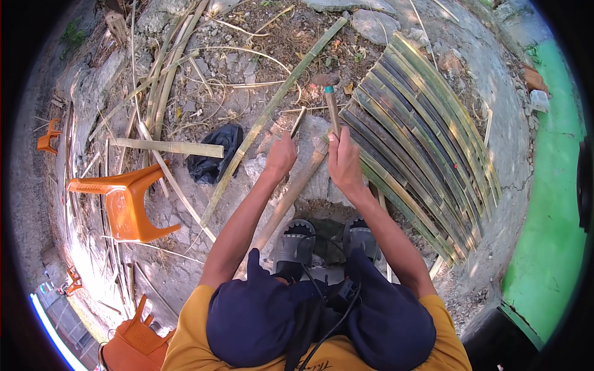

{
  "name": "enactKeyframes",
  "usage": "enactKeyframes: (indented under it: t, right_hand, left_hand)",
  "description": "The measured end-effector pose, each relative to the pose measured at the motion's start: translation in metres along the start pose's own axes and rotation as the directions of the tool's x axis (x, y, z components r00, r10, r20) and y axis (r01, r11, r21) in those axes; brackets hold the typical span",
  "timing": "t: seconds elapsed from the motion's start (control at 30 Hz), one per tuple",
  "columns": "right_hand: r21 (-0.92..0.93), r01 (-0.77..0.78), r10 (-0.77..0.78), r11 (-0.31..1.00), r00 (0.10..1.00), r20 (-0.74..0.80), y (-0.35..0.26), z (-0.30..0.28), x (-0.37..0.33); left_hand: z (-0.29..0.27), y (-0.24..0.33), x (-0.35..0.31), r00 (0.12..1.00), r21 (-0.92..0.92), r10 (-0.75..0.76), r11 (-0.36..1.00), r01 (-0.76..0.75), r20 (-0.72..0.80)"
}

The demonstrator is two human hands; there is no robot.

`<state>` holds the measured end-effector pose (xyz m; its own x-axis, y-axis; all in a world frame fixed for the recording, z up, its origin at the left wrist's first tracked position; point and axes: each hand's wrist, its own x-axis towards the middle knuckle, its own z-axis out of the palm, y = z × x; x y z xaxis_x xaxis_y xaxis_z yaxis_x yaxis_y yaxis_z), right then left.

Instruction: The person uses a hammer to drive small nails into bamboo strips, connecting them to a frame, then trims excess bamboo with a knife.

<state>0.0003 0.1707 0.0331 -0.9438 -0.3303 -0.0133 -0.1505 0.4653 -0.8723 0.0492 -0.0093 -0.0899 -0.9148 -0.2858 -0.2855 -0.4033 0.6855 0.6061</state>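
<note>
Right hand (pixel 344 159) grips a hammer (pixel 331 102); left hand (pixel 281 156), a slender piece (pixel 299 120).

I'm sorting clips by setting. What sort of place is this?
Probably an outdoor yard serving as a makeshift bamboo-working spot: rough, stony ground, split bamboo strips laid side by side, and a hammer in the person's right hand.

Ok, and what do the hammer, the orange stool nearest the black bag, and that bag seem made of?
Hammer: handle probably wood, matt pale brown; head dull brown, perhaps rusted metal, too small to be sure.
Orange stool: likely moulded plastic, smooth and slightly glossy, seat and legs one even colour.
Black bag: apparently thin plastic film, given its shiny creases.
</note>
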Motion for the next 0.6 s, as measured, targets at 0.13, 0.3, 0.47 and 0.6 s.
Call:
enactKeyframes:
  t: [0.13,0.3,0.47,0.6]
  right_hand:
    - [-0.315,-0.129,0.214,0.940,0.944,0.250,0.061,0.014,-0.023]
    - [-0.229,-0.120,0.173,0.966,0.958,0.227,0.050,0.012,-0.019]
    - [-0.072,-0.074,0.082,0.995,0.990,0.112,-0.006,-0.003,0.003]
    - [-0.374,-0.131,0.234,0.918,0.941,0.245,0.051,0.008,-0.006]
  left_hand:
    - [-0.003,0.007,0.005,1.000,0.038,-0.001,0.999,0.001,0.013]
    - [-0.005,0.004,0.007,0.998,0.109,-0.035,0.994,0.028,0.057]
    - [-0.007,-0.007,0.008,0.999,0.069,0.002,0.998,-0.005,0.049]
    - [-0.006,-0.002,0.011,0.996,0.038,0.049,0.998,-0.052,0.080]
